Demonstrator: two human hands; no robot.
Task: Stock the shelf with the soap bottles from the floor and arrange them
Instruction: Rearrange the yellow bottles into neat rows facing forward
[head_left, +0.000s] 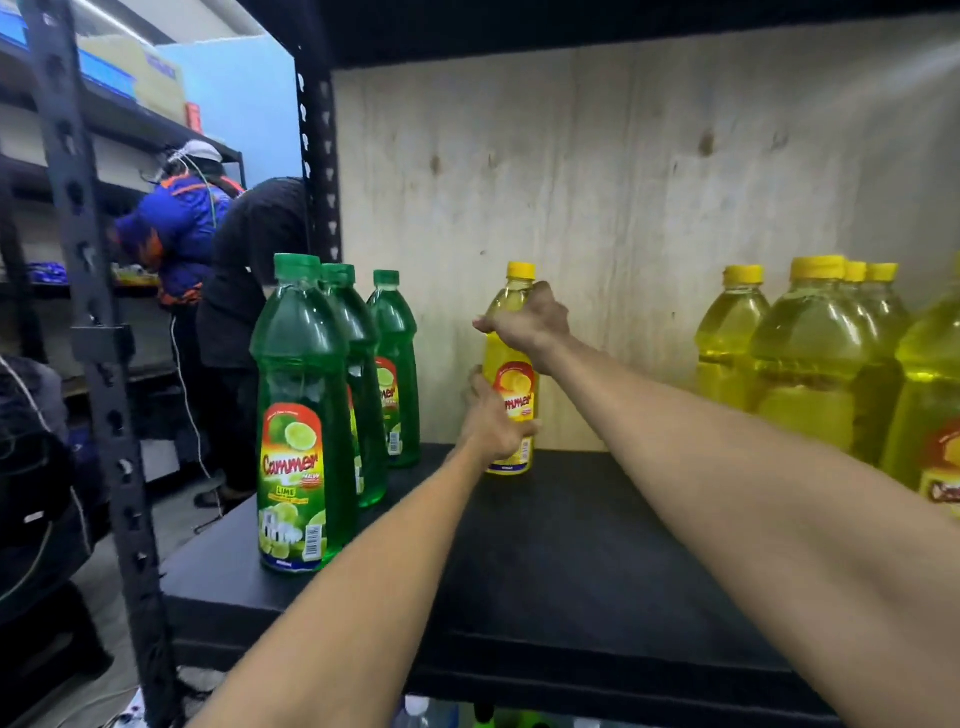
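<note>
Green soap bottles (303, 415) on shelf (561, 561): three, in row running front to back at left. Yellow soap bottles: one standing alone mid-shelf (511, 374), plus cluster at right (810, 353), at least five caps or bodies visible, exact count unclear through overlap. Hands in view: two. Other people beyond rack, left: two.

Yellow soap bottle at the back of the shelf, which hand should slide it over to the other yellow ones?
Probably the right hand: it grips the yellow soap bottle on that side.
</note>
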